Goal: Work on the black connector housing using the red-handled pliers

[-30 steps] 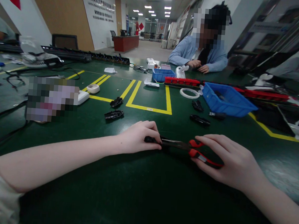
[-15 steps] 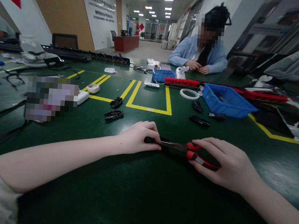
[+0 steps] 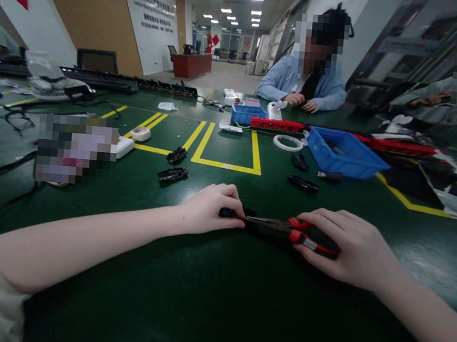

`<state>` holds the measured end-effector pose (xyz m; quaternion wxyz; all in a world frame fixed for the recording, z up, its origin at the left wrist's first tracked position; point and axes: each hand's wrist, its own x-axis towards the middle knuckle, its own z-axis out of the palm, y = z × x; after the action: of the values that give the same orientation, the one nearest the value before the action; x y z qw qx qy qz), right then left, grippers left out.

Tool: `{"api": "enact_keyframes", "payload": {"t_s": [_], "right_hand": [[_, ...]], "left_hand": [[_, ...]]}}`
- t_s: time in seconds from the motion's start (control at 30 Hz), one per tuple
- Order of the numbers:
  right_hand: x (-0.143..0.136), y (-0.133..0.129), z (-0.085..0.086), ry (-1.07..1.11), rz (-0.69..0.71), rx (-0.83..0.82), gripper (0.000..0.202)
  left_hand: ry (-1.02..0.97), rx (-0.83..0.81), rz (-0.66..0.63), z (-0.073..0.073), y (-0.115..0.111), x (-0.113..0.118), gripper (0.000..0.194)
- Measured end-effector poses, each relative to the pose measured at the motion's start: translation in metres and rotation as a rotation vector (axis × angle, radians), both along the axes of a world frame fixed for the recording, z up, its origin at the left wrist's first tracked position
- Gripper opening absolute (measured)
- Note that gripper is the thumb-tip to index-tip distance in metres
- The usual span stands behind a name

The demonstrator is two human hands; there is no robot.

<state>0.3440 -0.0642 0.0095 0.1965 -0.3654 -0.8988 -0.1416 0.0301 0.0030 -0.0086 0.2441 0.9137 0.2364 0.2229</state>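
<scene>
My left hand (image 3: 220, 207) is closed on a small black part (image 3: 228, 212), pinching it between thumb and fingers just above the green table (image 3: 203, 295). Red-handled needle-nose pliers (image 3: 297, 232) are in my right hand (image 3: 345, 248), whose fingers wrap the handles. The pliers' narrow jaws point left and meet the black part by my left fingertips; whether they grip it I cannot tell. Beyond my left hand lie two black moulded pieces, one nearer (image 3: 173, 174) and one farther (image 3: 176, 155). More black pieces (image 3: 303, 184) lie beyond the pliers.
A blue bin (image 3: 348, 162) stands at the right, with a smaller blue bin (image 3: 249, 112) farther back. White tape rolls (image 3: 288, 142), a red strip (image 3: 277, 125) and a phone-like object (image 3: 77, 154) lie around. Across the table sits a person in a blue top (image 3: 275, 82).
My right hand and the pliers have shifted slightly right. My left hand keeps its pinch on the black part. At far right, another person has come further into view.
</scene>
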Motion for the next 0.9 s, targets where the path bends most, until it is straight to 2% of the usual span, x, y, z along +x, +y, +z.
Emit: {"api": "enact_keyframes", "payload": {"t_s": [0.2,0.43,0.7,0.9], "right_hand": [[0.000,0.001,-0.004,0.013,-0.019,-0.010,0.031],[-0.011,-0.001,0.000,-0.018,-0.015,0.016,0.030],[-0.009,-0.001,-0.002,-0.044,-0.005,0.041,0.031],[-0.008,-0.001,0.003,-0.046,0.013,0.037,0.029]], "left_hand": [[-0.005,-0.011,0.003,0.001,0.000,0.001,0.009],[-0.007,-0.013,0.010,0.001,-0.001,0.001,0.009],[-0.011,0.008,0.005,0.000,-0.001,0.001,0.010],[-0.018,0.011,-0.006,-0.002,0.000,0.001,0.011]]}}
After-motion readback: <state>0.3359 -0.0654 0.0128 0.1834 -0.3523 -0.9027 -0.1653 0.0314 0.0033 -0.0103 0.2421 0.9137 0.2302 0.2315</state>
